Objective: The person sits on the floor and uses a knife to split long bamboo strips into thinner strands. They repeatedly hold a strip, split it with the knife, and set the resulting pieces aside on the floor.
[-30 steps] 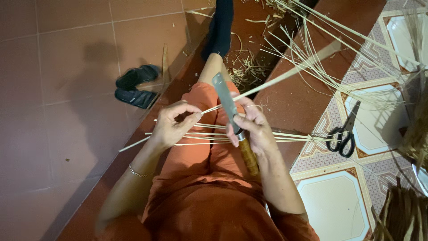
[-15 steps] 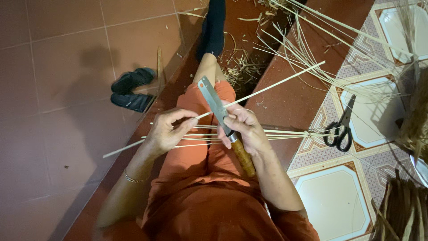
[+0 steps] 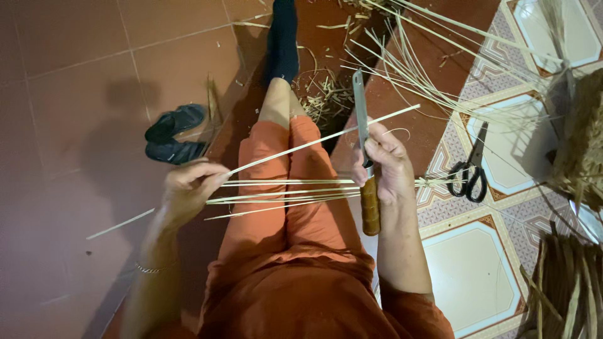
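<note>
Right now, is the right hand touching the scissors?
Apart. The head view shows the right hand gripping the knife, with bare patterned floor tile between it and the scissors.

Left hand [image 3: 191, 188]: positioned left of centre in the frame, fingers curled inward and pinched closed, thumb against the fingertips. Left forearm runs down toward the lower left edge, wrist slightly bent. Right hand [image 3: 384, 164]: positioned right of centre, closed in a fist grip, knuckles facing up and left. Right forearm extends down to the lower right, elbow bent, sleeve at the upper arm.
</note>
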